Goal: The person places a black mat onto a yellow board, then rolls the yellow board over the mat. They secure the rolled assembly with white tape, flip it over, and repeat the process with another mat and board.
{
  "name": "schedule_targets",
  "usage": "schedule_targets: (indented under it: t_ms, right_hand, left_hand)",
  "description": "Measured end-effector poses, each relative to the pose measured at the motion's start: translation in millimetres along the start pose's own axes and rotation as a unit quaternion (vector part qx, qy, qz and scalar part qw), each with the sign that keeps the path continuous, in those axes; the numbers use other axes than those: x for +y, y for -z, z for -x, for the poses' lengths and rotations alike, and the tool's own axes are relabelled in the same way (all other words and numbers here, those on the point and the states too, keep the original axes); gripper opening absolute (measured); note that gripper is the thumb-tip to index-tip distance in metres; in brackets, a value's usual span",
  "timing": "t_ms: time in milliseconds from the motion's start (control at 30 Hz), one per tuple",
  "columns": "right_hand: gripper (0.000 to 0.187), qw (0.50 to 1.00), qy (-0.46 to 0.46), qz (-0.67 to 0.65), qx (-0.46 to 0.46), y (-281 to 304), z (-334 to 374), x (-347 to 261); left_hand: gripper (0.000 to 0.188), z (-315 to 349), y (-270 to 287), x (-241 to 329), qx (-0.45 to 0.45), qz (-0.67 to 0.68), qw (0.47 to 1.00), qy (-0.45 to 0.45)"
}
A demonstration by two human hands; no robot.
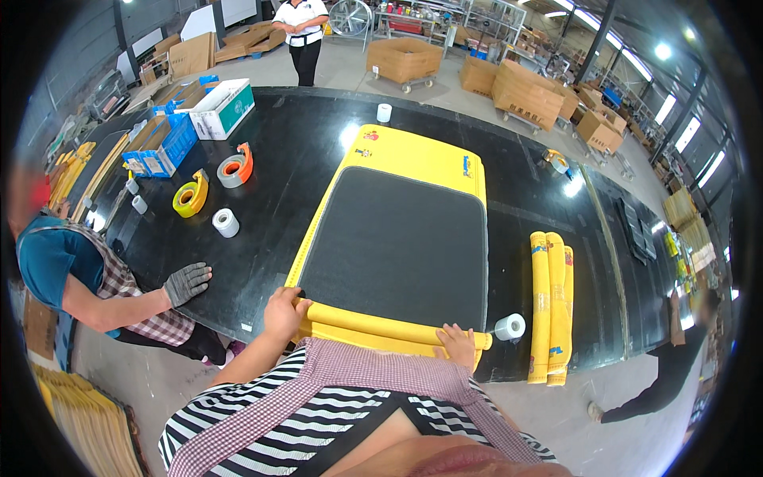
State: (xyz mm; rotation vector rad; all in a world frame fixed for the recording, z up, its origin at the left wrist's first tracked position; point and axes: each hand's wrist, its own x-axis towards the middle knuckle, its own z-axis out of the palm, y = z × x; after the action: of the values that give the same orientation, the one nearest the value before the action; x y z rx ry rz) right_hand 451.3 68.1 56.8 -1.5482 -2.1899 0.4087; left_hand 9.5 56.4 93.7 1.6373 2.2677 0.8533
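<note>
Lower centre, black table (pixel 318 143), warehouse room: our left hand (pixel 284 312) and right hand (pixel 455 343) curled, gripping rolled edge of yellow mat (pixel 397 238).

1. A white carton with a green side (pixel 225 107) sits at the far left of the black desk (pixel 318 159).
2. Just beside it, an open blue box (pixel 163 143) and smaller blue cartons (pixel 183 95) cluster by the desk's left edge.
3. Small colourful stickers (pixel 368 141) mark the far end of the yellow mat (pixel 421 155), with a blue label (pixel 466 165) at its right corner.
4. Brown cardboard cartons on wheeled carts (pixel 404 60) stand on the floor beyond the desk, with more stacked to the right (pixel 526 94).
5. Flattened cardboard (pixel 191 54) lies at far left.
</note>
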Motion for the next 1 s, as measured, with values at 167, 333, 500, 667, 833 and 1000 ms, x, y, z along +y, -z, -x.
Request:
schedule_targets:
  t_ms: [167, 333, 500, 667, 833, 1000]
  right_hand:
    - [0.045, 0.998, 0.024, 0.017, 0.048, -5, -14, -15]
    - [0.035, 0.998, 0.011, -0.036, 0.040, -1, -50, -29]
    - [0.032, 0.996, 0.020, 0.049, 0.070, -4, -39, -17]
    - [0.031, 0.995, 0.056, 0.060, 0.056, -12, -48, -12]
    - [0.030, 0.995, 0.058, 0.061, 0.051, -11, -52, -15]
    - [0.030, 0.994, 0.057, 0.066, 0.059, -13, -52, -16]
  left_hand:
    - [0.043, -10, -7, -4, 0.041, 0.006, 0.999, 0.003]
    - [0.046, -23, -18, -20, 0.099, 0.014, 0.993, 0.059]
    - [0.043, -48, -10, 6, -0.043, 0.007, 0.994, 0.098]
    - [0.035, -33, -10, 2, 0.014, -0.007, 0.994, 0.106]
    - [0.032, -35, -17, -3, 0.044, -0.017, 0.997, 0.062]
    - [0.030, -41, -17, -5, 0.019, -0.015, 0.998, 0.064]
